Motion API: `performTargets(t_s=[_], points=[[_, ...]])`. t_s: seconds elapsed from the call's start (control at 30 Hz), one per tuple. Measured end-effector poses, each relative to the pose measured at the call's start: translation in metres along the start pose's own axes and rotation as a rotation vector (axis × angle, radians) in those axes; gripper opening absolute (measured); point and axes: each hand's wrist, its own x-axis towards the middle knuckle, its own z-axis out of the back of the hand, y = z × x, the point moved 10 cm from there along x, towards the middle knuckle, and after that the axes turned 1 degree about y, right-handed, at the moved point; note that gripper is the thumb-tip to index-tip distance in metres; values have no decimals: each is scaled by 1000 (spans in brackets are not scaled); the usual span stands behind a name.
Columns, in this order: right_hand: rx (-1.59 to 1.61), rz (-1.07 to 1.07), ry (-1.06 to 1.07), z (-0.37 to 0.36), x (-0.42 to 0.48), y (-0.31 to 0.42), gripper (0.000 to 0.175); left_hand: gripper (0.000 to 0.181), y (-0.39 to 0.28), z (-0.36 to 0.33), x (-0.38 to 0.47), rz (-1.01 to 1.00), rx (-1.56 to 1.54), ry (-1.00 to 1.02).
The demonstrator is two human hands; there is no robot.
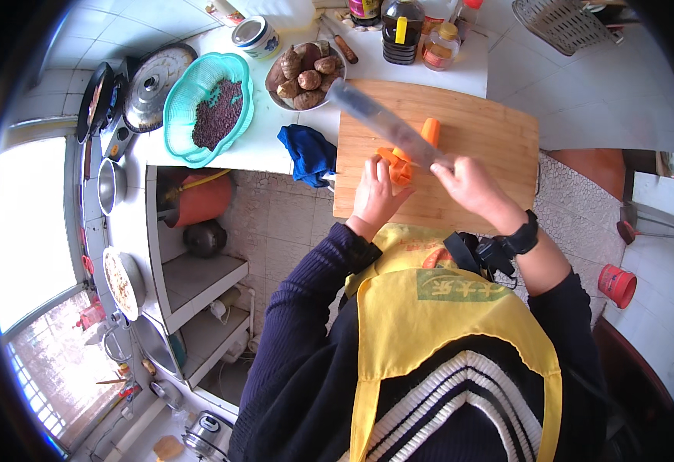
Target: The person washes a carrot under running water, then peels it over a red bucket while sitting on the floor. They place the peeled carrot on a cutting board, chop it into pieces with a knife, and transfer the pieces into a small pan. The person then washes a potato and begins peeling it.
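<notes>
My right hand (468, 183) grips the handle of a broad-bladed kitchen knife (387, 122), whose blade points up and left across a wooden cutting board (487, 150). Under and beside the blade, on the board, are cut carrot pieces (400, 172) and a longer peeled length of carrot (430, 131). My left hand (375, 190) rests its fingertips against the cut pieces near the board's left edge, thumb spread to the right. The knife partly hides the carrot, so I cannot tell whether the blade touches it.
A bowl of taro corms (309, 81) stands behind the board's left corner, near a wooden-handled tool (346, 49). Further left is a turquoise basket (246, 115) of small dark red beans. A blue cloth (309, 155) hangs over the counter edge. Bottles, including a dark one (400, 34), stand behind the board.
</notes>
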Motion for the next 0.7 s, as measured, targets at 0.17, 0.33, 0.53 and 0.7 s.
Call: performTargets(t_s=[0.17, 0.33, 0.53, 0.7], points=[[23, -73, -50, 25, -4, -24, 34, 71, -2, -14, 22, 81, 68, 58], [101, -100, -101, 28, -23, -46, 32, 52, 18, -18, 34, 130, 112, 117], [148, -132, -168, 35, -35, -62, 33, 36, 17, -19, 61, 2, 107, 7], [152, -167, -204, 38, -42, -75, 34, 37, 11, -29, 93, -5, 265, 29]])
